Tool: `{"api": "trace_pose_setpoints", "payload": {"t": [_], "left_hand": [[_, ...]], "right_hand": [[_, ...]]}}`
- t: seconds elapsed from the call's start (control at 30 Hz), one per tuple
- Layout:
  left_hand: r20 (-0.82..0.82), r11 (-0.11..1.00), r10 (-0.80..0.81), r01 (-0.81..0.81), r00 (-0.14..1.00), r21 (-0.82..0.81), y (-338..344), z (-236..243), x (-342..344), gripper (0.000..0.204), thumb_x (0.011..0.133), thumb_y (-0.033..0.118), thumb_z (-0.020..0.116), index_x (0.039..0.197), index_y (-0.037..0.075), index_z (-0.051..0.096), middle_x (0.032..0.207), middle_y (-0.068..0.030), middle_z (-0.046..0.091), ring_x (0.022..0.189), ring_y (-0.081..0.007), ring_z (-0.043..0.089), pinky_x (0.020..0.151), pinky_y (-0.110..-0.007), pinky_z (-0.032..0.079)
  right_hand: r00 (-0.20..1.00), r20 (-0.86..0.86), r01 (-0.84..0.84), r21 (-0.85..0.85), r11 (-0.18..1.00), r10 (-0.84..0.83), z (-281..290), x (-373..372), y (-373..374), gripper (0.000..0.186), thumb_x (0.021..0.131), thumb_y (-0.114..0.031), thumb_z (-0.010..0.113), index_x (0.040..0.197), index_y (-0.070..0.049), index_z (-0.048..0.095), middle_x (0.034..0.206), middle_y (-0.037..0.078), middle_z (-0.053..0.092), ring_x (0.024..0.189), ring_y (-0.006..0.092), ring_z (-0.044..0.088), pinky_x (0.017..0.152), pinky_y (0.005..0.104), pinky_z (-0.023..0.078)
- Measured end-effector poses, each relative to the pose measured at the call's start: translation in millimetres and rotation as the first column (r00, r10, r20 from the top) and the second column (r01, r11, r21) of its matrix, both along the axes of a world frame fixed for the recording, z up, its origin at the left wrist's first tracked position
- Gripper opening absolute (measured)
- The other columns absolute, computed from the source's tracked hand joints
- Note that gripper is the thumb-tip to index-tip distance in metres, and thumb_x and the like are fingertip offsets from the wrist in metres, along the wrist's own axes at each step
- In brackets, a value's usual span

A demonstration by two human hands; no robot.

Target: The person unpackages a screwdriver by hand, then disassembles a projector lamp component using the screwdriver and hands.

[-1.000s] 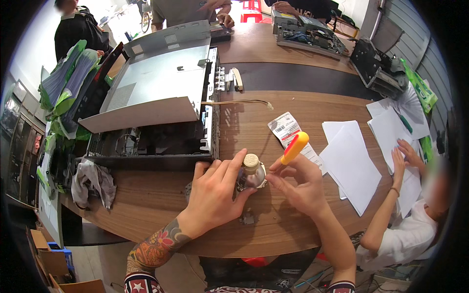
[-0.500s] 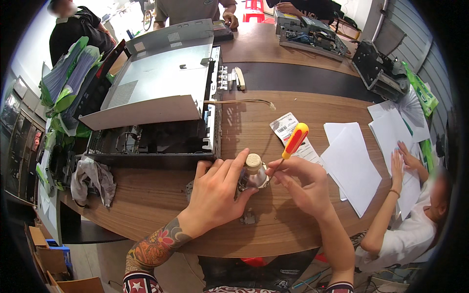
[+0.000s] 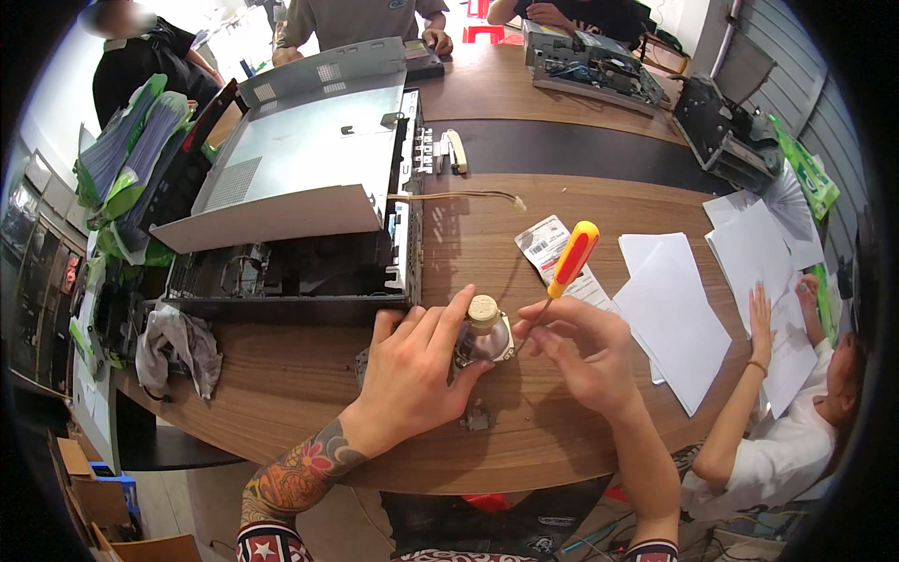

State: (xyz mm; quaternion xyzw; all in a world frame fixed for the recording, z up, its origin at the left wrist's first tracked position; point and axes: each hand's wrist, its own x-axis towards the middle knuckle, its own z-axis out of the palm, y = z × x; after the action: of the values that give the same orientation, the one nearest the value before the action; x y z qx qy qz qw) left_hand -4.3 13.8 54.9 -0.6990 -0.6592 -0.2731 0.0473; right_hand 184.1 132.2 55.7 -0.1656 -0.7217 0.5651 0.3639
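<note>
Lamp-like clear bulb with a round beige cap (image 3: 482, 328): upright on the brown wooden bench (image 3: 562, 454), cap up, long axis roughly vertical, between your hands. Your left hand (image 3: 417, 361) is nearer, touching; its grip is part-curled, thumb and forefinger round the bulb's left side. Bulb lies just left of your right hand (image 3: 585, 356), whose fingers pinch a yellow-and-red-handled screwdriver (image 3: 573, 259), shaft slanting down-left to the bulb's pale rim; can't tell tip contact. Count: one bulb, one screwdriver, one small grey metal piece (image 3: 478, 419) nearer you.
</note>
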Motion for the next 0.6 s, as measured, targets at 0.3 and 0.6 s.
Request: {"api": "trace_pose_setpoints", "payload": {"t": [0.3,0.6], "left_hand": [[-0.068,0.993,0.032,-0.024,0.997,0.112,-1.1,6.2,4.6,0.086,0.071,0.029,0.085,0.145,0.004,0.049,0.119,-0.0096,0.06,0.104,-0.0243,0.057,0.089,-0.039,0.037],[-0.243,0.827,-0.424,0.482,0.873,0.288,-12.2,5.2,9.7,0.036,0.07,0.009,0.074,0.106,0.004,0.074,0.084,-0.0008,0.062,0.071,-0.0164,0.059,0.071,-0.033,0.046]], "right_hand": [[0.936,0.249,-0.17,-0.302,0.938,0.249,15.6,17.5,21.2,0.018,0.092,0.001,0.066,0.11,0.007,0.067,0.102,0.014,0.072,0.096,0.0176,0.071,0.081,0.0286,0.057],[0.876,0.282,-0.324,-0.256,0.911,0.391,0.9,20.7,31.9,0.021,0.089,-0.009,0.072,0.103,0.006,0.068,0.096,0.012,0.074,0.093,0.0181,0.071,0.083,0.0312,0.056]]}}
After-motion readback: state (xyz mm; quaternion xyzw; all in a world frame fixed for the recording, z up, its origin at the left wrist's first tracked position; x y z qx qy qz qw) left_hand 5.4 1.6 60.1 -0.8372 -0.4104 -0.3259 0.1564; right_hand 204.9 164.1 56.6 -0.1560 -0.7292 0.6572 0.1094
